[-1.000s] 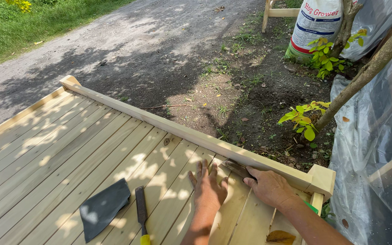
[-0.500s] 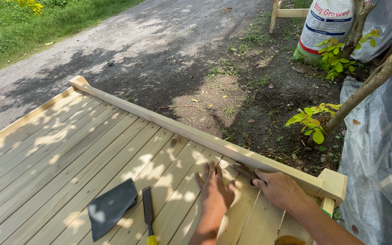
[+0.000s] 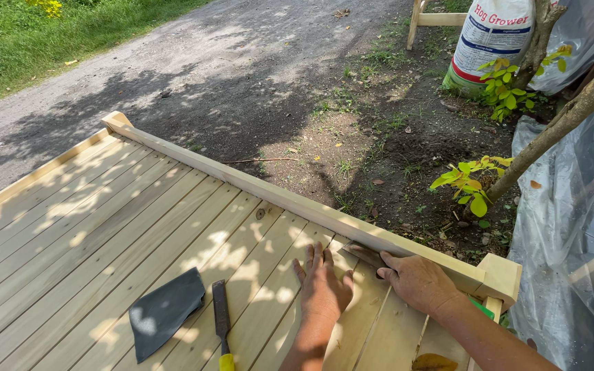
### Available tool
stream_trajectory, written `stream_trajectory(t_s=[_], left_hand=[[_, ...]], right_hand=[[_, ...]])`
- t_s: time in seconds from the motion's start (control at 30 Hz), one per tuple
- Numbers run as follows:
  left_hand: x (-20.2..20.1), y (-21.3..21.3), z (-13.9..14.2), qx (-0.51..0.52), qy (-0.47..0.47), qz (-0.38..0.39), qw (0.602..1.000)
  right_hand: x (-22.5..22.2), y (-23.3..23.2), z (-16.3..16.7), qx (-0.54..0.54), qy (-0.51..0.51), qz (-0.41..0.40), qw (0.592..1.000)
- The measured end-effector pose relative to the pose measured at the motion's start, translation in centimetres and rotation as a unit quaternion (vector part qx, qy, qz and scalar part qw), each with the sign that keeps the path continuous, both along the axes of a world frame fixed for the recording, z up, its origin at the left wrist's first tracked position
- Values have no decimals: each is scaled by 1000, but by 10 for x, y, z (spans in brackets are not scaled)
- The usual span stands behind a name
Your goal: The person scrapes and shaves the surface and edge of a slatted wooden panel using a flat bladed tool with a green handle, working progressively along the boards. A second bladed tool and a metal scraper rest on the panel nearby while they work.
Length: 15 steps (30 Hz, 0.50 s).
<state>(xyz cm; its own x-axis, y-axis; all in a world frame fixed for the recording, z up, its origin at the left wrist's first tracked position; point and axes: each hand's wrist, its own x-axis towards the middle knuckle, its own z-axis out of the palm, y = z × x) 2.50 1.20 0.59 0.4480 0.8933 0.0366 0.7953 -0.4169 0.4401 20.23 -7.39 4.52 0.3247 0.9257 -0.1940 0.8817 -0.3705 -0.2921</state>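
1. The left hand (image 3: 323,288) lies flat on the wooden deck (image 3: 91,233), palm down and fingers spread open, gripping nothing.
2. The right hand (image 3: 417,280) sits just at its 3 o'clock, pressed against the inner face of the rail (image 3: 276,192) that runs along the deck's edge. Its fingers are curled over a small dark sheet of sandpaper (image 3: 366,255), pinning it to the wood where the boards meet the rail.
3. That sandpaper pokes out toward 10 o'clock from the right fingertips (only a narrow strip shows).
4. At 8 o'clock from the left hand, a file (image 3: 221,317) with a dark blade and a yellow handle lies on the boards, touched by neither hand.
5. Just beside the file, at its 9 o'clock, a larger dark sheet (image 3: 165,310) lies flat on the deck.
6. At 2 o'clock from the right hand, the rail ends at a square corner post (image 3: 500,278).
7. Past the rail lie bare soil, a leafy sapling (image 3: 472,185) and a gravel road (image 3: 173,69).
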Motion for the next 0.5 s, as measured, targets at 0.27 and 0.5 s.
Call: stream_trajectory(t_s=[0.27, 0.5], left_hand=[[-1, -1, 1, 1, -15, 4, 1000], [-1, 4, -9, 15, -26, 7, 1000]], right_hand=[[3, -1, -11, 23, -14, 21, 999], [-2, 4, -9, 11, -32, 38, 999]])
